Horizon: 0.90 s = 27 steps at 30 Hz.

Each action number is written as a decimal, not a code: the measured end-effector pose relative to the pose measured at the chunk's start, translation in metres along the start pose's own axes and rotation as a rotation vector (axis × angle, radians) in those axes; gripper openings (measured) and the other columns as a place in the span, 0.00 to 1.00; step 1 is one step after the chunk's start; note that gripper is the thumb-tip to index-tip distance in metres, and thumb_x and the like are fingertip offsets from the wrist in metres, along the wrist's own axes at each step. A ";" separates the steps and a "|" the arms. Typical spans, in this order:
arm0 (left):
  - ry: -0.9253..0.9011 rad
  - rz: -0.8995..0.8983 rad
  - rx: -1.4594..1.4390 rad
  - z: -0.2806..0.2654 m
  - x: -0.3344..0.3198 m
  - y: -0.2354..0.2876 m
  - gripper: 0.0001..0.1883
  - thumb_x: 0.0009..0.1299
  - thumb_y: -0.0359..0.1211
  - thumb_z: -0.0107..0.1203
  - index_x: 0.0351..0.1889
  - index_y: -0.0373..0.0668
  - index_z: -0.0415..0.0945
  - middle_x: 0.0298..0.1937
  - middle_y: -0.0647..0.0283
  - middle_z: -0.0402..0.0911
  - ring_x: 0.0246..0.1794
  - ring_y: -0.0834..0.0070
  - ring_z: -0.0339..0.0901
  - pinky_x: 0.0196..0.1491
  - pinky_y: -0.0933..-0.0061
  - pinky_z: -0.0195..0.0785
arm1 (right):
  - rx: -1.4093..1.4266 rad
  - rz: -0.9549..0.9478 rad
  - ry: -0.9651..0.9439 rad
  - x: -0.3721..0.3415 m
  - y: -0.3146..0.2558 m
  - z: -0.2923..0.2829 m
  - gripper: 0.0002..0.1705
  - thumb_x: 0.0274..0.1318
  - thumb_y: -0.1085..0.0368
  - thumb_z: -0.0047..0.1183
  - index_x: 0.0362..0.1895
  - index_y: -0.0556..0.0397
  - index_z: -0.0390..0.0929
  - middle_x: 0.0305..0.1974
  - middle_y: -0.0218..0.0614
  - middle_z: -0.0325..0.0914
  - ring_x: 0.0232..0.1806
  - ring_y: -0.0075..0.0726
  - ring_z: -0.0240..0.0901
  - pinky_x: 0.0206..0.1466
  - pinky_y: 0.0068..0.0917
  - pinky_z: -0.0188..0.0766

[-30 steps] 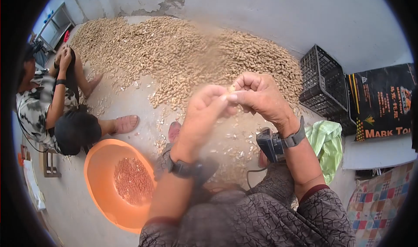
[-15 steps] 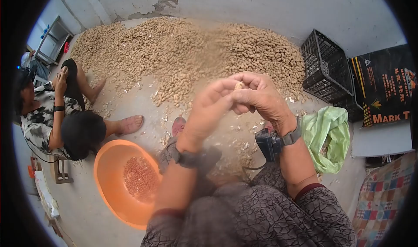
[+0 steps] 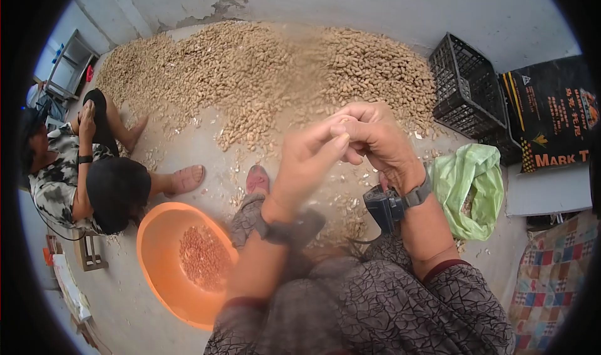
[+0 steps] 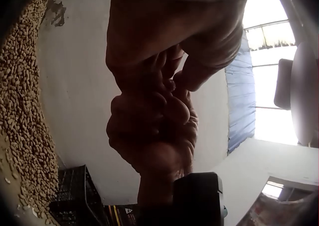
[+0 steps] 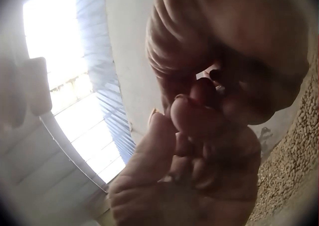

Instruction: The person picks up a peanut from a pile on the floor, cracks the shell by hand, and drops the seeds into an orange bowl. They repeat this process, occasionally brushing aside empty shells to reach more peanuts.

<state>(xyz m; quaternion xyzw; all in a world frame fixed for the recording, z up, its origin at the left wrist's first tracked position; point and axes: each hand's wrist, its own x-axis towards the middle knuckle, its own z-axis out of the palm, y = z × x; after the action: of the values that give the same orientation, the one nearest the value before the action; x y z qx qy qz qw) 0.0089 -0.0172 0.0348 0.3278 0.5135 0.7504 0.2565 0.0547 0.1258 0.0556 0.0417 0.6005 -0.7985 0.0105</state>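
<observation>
In the head view my left hand point(image 3: 303, 167) and right hand point(image 3: 388, 142) meet in front of my chest, above the shell-strewn floor. Thumbs and fingertips of both pinch a peanut, which the fingers now largely cover. From the left wrist view, the two thumbs and bent fingers crowd together in shadow. The right wrist view shows the left thumb point(image 5: 157, 141) close against the other fingertips. Beyond the hands spreads a big heap of unshelled peanuts point(image 3: 244, 80). An orange basin point(image 3: 150, 236) left of my legs contains reddish shelled kernels point(image 3: 203, 255).
Another person point(image 3: 81, 173) sits at the left, hands together. A green plastic bag point(image 3: 469, 205) lies open by my right forearm. Behind it stand a black crate point(image 3: 460, 95) and a black printed sack point(image 3: 551, 120). Broken shells point(image 3: 341, 214) litter the floor between my feet.
The peanut showed between the fingertips half a second ago; now the thumbs have closed over it. My left hand has shifted slightly right, nearer the right hand. The head view has also moved a little.
</observation>
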 end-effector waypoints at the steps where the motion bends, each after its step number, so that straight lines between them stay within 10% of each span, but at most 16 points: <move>1: 0.013 0.029 0.000 -0.001 0.000 -0.003 0.17 0.68 0.26 0.46 0.54 0.30 0.70 0.35 0.62 0.78 0.31 0.80 0.75 0.37 0.81 0.70 | 0.029 -0.001 0.016 0.001 0.000 0.001 0.13 0.49 0.64 0.57 0.28 0.65 0.76 0.21 0.36 0.75 0.16 0.21 0.66 0.18 0.16 0.58; 27: -0.025 0.012 0.007 0.007 0.009 -0.001 0.17 0.68 0.26 0.46 0.54 0.30 0.69 0.38 0.62 0.76 0.32 0.80 0.74 0.37 0.81 0.70 | 0.022 -0.020 -0.019 0.001 -0.001 -0.006 0.12 0.49 0.63 0.58 0.24 0.61 0.75 0.18 0.32 0.73 0.15 0.18 0.65 0.16 0.15 0.58</move>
<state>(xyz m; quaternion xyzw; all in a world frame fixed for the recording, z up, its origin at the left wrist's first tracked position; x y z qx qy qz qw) 0.0088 -0.0064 0.0380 0.3414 0.5107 0.7460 0.2572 0.0537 0.1320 0.0547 0.0283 0.5918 -0.8055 0.0080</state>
